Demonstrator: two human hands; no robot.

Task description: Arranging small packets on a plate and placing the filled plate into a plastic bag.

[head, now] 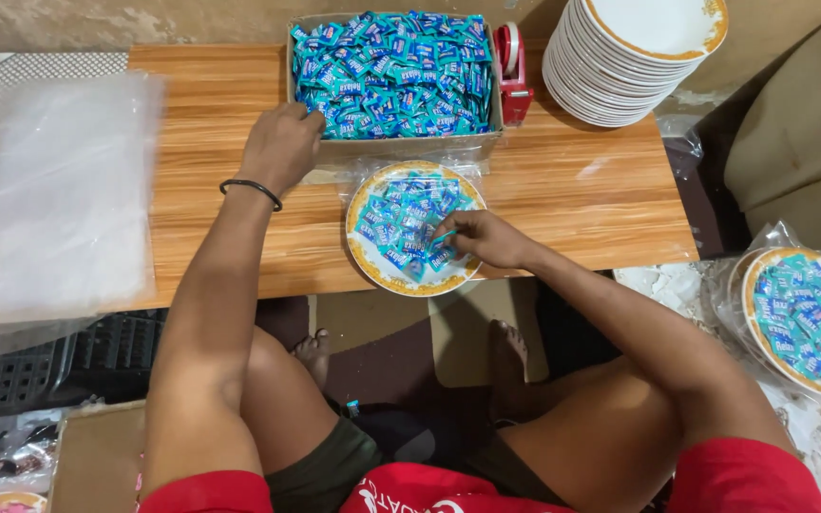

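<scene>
Head view, seated person at a low wooden table [572,190].

Left hand [282,147] — fingers curled shut at the front left corner of the cardboard box [410,147], knuckles against its rim; whether it holds anything I cannot tell. The box sits at the table's far edge, full of blue candy sachets [396,71].

Right hand [482,237] — over the right side of the gold-rimmed plate [365,256], fingertips pinched on a blue sachet [441,236] lying among the sachets piled there. The plate rests on the table's near edge, just in front of the box.

Red tape dispenser [513,71] touches the box's right side. Stack of white plates [620,66] at the far right corner. Clear plastic bags [59,190] overlap the left edge. A filled, bagged plate [805,318] lies off the table, right.
</scene>
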